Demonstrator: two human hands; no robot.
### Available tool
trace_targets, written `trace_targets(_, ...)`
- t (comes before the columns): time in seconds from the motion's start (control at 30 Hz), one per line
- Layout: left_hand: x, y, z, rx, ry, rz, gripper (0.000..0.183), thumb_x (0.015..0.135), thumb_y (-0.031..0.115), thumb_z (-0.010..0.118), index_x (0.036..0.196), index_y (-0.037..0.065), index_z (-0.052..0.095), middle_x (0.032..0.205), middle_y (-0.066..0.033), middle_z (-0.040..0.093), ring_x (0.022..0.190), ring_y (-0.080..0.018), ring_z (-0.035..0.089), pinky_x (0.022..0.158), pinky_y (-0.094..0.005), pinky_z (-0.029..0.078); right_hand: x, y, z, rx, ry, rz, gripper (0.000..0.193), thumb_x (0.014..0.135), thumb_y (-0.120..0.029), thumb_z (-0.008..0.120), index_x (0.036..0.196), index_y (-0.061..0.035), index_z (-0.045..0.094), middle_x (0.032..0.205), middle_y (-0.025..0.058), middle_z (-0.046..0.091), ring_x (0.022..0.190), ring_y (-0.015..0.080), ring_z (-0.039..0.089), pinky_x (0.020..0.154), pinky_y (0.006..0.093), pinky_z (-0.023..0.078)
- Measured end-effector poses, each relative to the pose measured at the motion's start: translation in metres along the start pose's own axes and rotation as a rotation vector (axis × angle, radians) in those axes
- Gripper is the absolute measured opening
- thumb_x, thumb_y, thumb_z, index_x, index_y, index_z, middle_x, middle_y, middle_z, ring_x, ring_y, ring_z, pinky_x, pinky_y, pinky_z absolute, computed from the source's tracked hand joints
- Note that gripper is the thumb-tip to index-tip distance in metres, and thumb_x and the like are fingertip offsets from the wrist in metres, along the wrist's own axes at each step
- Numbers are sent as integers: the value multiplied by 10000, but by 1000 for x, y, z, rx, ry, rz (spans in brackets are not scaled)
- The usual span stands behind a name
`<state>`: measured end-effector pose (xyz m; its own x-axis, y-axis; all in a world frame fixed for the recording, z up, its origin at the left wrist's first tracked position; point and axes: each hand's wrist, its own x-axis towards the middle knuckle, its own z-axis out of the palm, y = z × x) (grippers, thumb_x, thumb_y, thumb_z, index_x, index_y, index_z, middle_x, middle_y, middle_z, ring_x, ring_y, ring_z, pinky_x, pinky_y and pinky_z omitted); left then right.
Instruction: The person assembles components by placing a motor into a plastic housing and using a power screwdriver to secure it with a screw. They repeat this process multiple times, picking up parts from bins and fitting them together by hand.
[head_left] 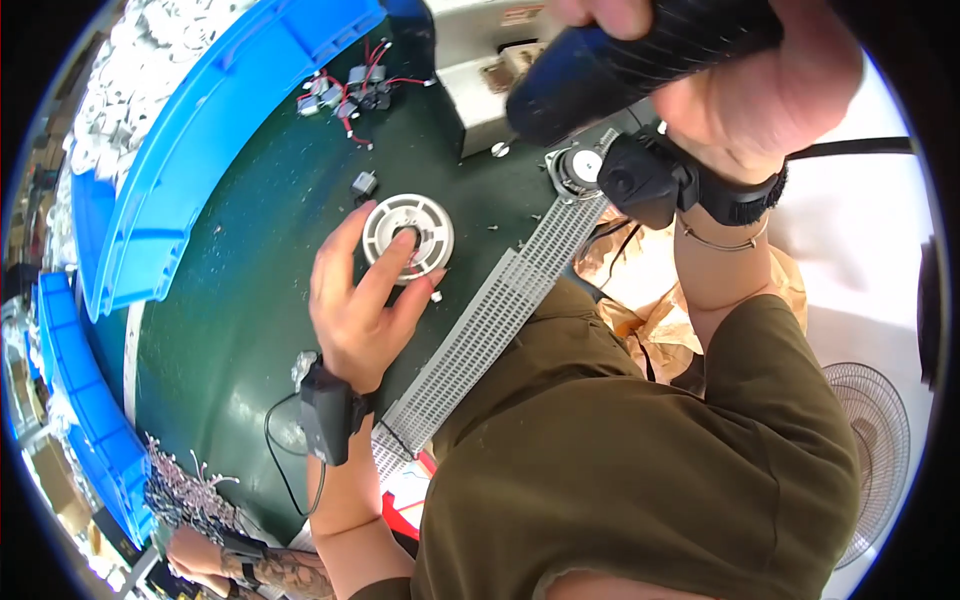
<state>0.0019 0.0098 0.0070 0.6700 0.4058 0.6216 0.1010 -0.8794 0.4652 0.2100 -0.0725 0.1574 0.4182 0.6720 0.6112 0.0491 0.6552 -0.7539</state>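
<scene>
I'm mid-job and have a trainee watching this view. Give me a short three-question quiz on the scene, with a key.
1. Multiple choice: which side's fingers rest on the white round plastic part? A) the person's right only B) the person's left only C) both
2. True or false: nobody is holding the black handheld tool.
3. Short answer: what colour is the bin at upper left, beside which the heap of small white parts shows?

Key:
1. B; the left hand is on it.
2. False; the right hand is wrapped around it.
3. Blue.
</scene>
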Motion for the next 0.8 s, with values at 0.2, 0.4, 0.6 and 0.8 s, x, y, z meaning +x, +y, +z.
trace_targets(0.2,-3,-1,2,28,40,15,396,582,108,797,954,79,664,1092,-168,592,872,-320,606,727,-384,498,2,22,36,39,-86,41,449,754,-182,692,1091,33,487,684,62,553,559,139,544,534,254,443)
trace_targets(0.4,-1,2,0,55,63,30,401,565,132,806,940,82,673,1080,-158,595,836,-302,606,693,-369,493,0,28,48,20,-139,79,446,745,-170,699,1085,30,491,685,56,553,565,131,544,537,250,440)
trace_targets(0.6,-1,3,1,52,68,14,390,558,136,804,925,81,680,1074,-158,594,841,-296,608,702,-375,492,1,34,51,-12,-189,111,444,736,-158,706,1079,28,496,687,50,554,570,123,543,540,247,438)
trace_targets(0.8,-2,2,3,25,66,3,390,552,131,801,917,73,678,1073,-162,588,843,-297,607,704,-378,492,2,41,47,-38,-220,144,442,727,-147,714,1074,25,501,689,44,555,576,115,543,543,243,436)
